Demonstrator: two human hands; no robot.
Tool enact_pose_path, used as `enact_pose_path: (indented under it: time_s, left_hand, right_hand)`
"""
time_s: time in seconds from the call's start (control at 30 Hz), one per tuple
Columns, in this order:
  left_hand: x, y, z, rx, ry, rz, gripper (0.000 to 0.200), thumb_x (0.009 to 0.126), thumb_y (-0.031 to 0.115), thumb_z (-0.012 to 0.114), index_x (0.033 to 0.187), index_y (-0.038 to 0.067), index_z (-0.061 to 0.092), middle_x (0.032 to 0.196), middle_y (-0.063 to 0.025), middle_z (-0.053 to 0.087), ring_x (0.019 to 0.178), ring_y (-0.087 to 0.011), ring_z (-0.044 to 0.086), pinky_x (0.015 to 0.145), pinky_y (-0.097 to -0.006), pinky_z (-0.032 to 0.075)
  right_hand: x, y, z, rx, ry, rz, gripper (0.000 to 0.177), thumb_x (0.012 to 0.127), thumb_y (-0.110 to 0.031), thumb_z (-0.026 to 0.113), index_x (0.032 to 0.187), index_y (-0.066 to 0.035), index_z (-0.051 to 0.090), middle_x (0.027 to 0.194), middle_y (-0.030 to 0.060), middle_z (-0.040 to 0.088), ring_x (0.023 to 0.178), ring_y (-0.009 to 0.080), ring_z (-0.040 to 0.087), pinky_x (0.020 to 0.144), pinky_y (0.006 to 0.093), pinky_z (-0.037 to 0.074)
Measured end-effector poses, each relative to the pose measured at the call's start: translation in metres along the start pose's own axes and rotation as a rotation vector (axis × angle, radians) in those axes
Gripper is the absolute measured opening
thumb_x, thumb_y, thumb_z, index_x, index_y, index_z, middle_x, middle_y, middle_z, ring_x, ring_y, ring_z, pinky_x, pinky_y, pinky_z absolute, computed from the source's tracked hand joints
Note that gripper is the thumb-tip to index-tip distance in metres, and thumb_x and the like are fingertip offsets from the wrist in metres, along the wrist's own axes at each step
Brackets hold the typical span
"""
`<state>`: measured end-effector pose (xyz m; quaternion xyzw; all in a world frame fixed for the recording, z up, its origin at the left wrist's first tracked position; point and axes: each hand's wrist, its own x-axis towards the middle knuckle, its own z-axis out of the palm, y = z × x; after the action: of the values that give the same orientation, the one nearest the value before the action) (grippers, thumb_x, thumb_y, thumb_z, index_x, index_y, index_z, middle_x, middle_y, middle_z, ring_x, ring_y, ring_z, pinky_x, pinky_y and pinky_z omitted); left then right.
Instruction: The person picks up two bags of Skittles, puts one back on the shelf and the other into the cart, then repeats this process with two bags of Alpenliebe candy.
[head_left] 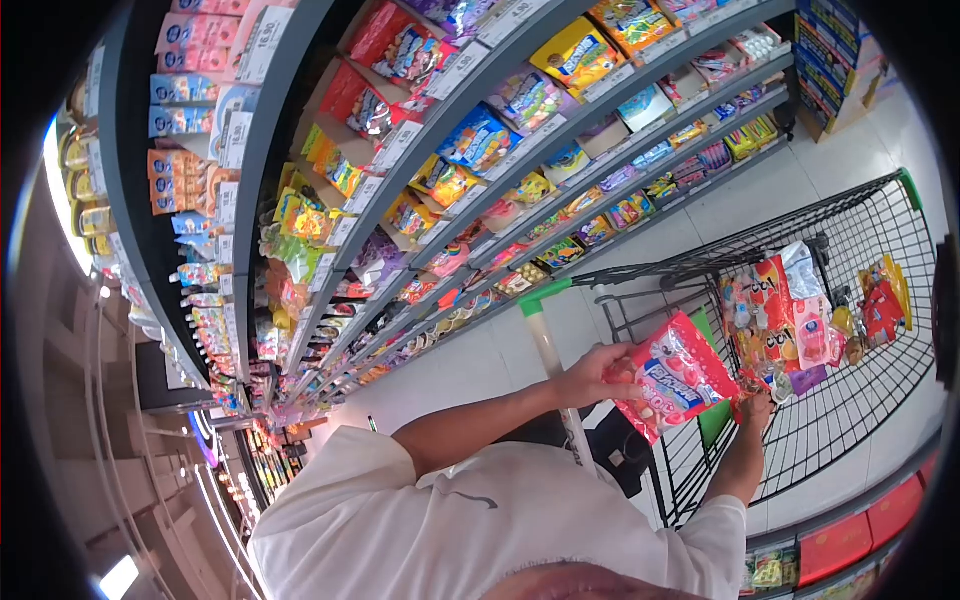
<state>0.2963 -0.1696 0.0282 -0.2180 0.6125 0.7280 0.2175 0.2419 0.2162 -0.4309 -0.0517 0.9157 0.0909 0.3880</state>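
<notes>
A red and pink snack bag [680, 378] with a blue label is held over the near end of a black wire shopping cart [880, 215]. My left hand [598, 376] grips the bag's left edge. My right hand [756, 408] holds its lower right corner. Both arms come out of a white short-sleeved shirt [450, 520]. Inside the cart, just beyond the bag, lie several colourful snack packets [790, 310].
The cart's white handle with a green end [545, 330] runs under my left forearm. Long shelves of snack bags [480, 140] line the aisle to the left. Red boxes [850, 540] fill a low shelf at the lower right. The floor is pale tile [760, 190].
</notes>
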Motion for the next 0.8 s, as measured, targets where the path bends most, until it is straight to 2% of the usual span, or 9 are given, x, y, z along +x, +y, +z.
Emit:
enact_pose_path:
  time_s: [0.1, 0.2, 0.33, 0.37, 0.47, 0.57, 0.63, 0.73, 0.8]
  left_hand:
    - [0.000, -0.005, -0.006, 0.057, -0.004, -0.008, 0.054, 0.083, 0.024, 0.077, 0.124, -0.002, 0.052, 0.103, -0.0012, 0.058, 0.096, -0.0079, 0.054, 0.087, -0.0255, 0.044]
    - [-0.001, 0.002, -0.003, 0.045, 0.008, -0.024, 0.054, 0.083, 0.024, 0.077, 0.124, -0.001, 0.052, 0.104, -0.0017, 0.058, 0.098, -0.0083, 0.054, 0.088, -0.0260, 0.044]
    - [0.000, -0.005, -0.005, 0.058, 0.007, -0.013, 0.054, 0.083, 0.024, 0.077, 0.124, -0.001, 0.052, 0.105, -0.0020, 0.058, 0.098, -0.0085, 0.054, 0.088, -0.0259, 0.044]
    - [0.000, -0.008, -0.005, 0.055, 0.003, -0.001, 0.054, 0.083, 0.025, 0.077, 0.123, -0.001, 0.052, 0.105, -0.0020, 0.058, 0.097, -0.0085, 0.054, 0.088, -0.0258, 0.044]
    - [0.002, -0.006, -0.004, 0.031, -0.002, 0.010, 0.052, 0.083, 0.024, 0.077, 0.122, -0.001, 0.053, 0.105, -0.0022, 0.058, 0.097, -0.0085, 0.054, 0.088, -0.0258, 0.044]
    - [0.001, 0.001, -0.002, 0.036, 0.001, 0.009, 0.052, 0.083, 0.024, 0.077, 0.121, -0.001, 0.052, 0.105, -0.0021, 0.058, 0.096, -0.0084, 0.054, 0.087, -0.0258, 0.044]
    - [0.001, -0.003, -0.002, 0.055, 0.006, 0.046, 0.051, 0.083, 0.025, 0.077, 0.120, -0.001, 0.053, 0.103, -0.0015, 0.058, 0.096, -0.0081, 0.054, 0.086, -0.0255, 0.044]
    - [0.001, -0.002, -0.005, 0.115, 0.005, 0.049, 0.049, 0.084, 0.026, 0.076, 0.119, 0.000, 0.055, 0.101, -0.0006, 0.059, 0.094, -0.0077, 0.054, 0.085, -0.0250, 0.044]
    - [0.001, -0.001, -0.003, 0.111, 0.007, 0.045, 0.047, 0.084, 0.026, 0.076, 0.118, 0.001, 0.056, 0.100, 0.0001, 0.058, 0.094, -0.0074, 0.053, 0.084, -0.0247, 0.044]
  right_hand:
    - [0.009, 0.009, -0.010, 0.150, -0.090, -0.077, 0.043, 0.087, -0.031, 0.060, 0.115, 0.001, 0.054, 0.111, 0.0157, 0.063, 0.103, 0.0365, 0.065, 0.084, 0.0437, 0.056]
    - [-0.036, -0.009, -0.051, 0.190, 0.005, 0.023, 0.035, 0.091, -0.027, 0.053, 0.111, 0.001, 0.061, 0.116, 0.0157, 0.063, 0.103, 0.0331, 0.065, 0.080, 0.0421, 0.055]
    - [-0.026, -0.017, -0.041, -0.111, -0.083, -0.123, 0.042, 0.090, -0.034, 0.054, 0.112, 0.000, 0.065, 0.122, 0.0170, 0.061, 0.111, 0.0310, 0.062, 0.078, 0.0412, 0.055]
    - [-0.029, -0.019, -0.045, -0.153, -0.069, -0.119, 0.043, 0.090, -0.036, 0.054, 0.114, -0.002, 0.066, 0.116, 0.0164, 0.066, 0.108, 0.0297, 0.065, 0.078, 0.0415, 0.055]
    - [-0.016, -0.005, -0.063, 0.204, -0.280, -0.058, 0.046, 0.088, -0.039, 0.058, 0.115, -0.003, 0.066, 0.110, 0.0158, 0.070, 0.104, 0.0283, 0.068, 0.082, 0.0425, 0.054]
    - [0.033, 0.022, 0.010, 0.349, -0.235, -0.161, 0.051, 0.084, -0.046, 0.064, 0.117, -0.008, 0.066, 0.108, 0.0162, 0.071, 0.103, 0.0301, 0.068, 0.086, 0.0430, 0.053]
    - [0.030, 0.028, 0.005, 0.411, -0.227, -0.268, 0.055, 0.081, -0.050, 0.068, 0.119, -0.011, 0.066, 0.109, 0.0168, 0.070, 0.104, 0.0320, 0.067, 0.088, 0.0429, 0.052]
    - [0.011, 0.024, -0.032, 0.505, -0.230, -0.275, 0.055, 0.079, -0.051, 0.070, 0.124, -0.018, 0.064, 0.111, 0.0171, 0.069, 0.104, 0.0325, 0.066, 0.087, 0.0435, 0.052]
    - [0.001, 0.022, -0.050, 0.402, -0.237, -0.254, 0.053, 0.081, -0.048, 0.068, 0.125, -0.017, 0.063, 0.112, 0.0172, 0.069, 0.104, 0.0328, 0.067, 0.087, 0.0440, 0.052]
